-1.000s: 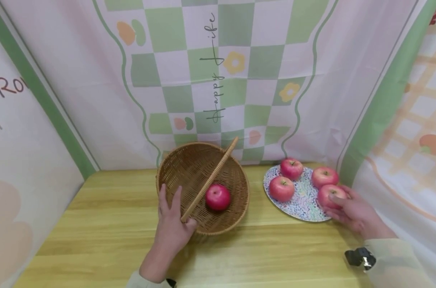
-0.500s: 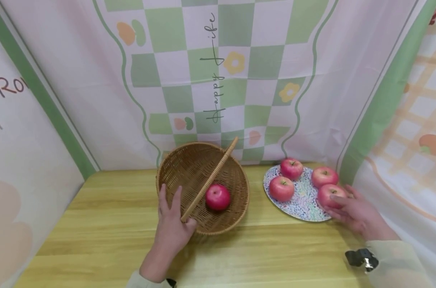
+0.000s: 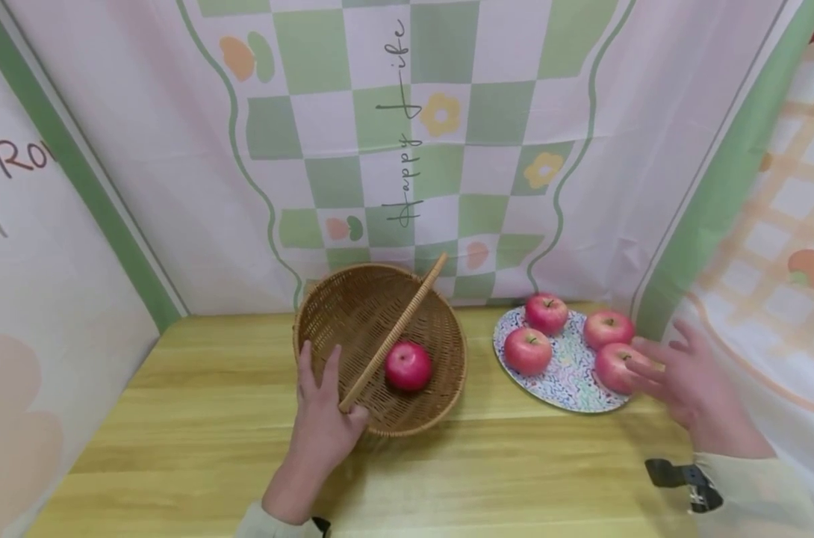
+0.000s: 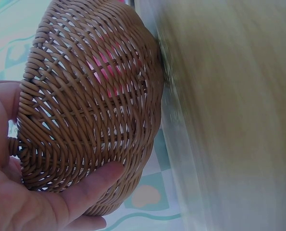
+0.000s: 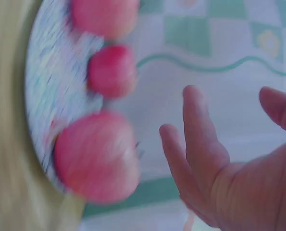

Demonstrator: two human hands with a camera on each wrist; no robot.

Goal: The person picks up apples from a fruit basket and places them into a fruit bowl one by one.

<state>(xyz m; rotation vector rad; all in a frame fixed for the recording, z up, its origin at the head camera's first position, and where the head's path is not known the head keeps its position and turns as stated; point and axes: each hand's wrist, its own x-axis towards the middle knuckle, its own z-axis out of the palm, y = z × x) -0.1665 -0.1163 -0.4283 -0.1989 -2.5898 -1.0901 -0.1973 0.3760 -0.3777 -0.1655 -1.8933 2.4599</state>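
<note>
A round brown wicker basket (image 3: 333,306) with an arched handle stands at the table's middle, one red apple (image 3: 408,366) inside. My left hand (image 3: 325,430) holds its near-left rim by the handle's base; in the left wrist view a digit lies along the woven outer wall (image 4: 90,115). To the right, a speckled plate (image 3: 571,388) bears several pinkish-red apples (image 3: 528,351). Beside the nearest right apple (image 3: 615,366) is my right hand (image 3: 692,381), fingers spread and holding nothing. The right wrist view shows the hand (image 5: 229,163) apart from a blurred apple (image 5: 97,156).
The wooden table (image 3: 199,433) runs up to a checkered green and white cloth (image 3: 440,172) at the back. Printed side cloths hang at the left (image 3: 64,246) and right (image 3: 770,314). The basket and plate stand close to the back cloth.
My right hand has let go of the nearest right apple and drawn back to the right, its fingers spreading. The apple stays on the plate. The left hand and basket keep their places.
</note>
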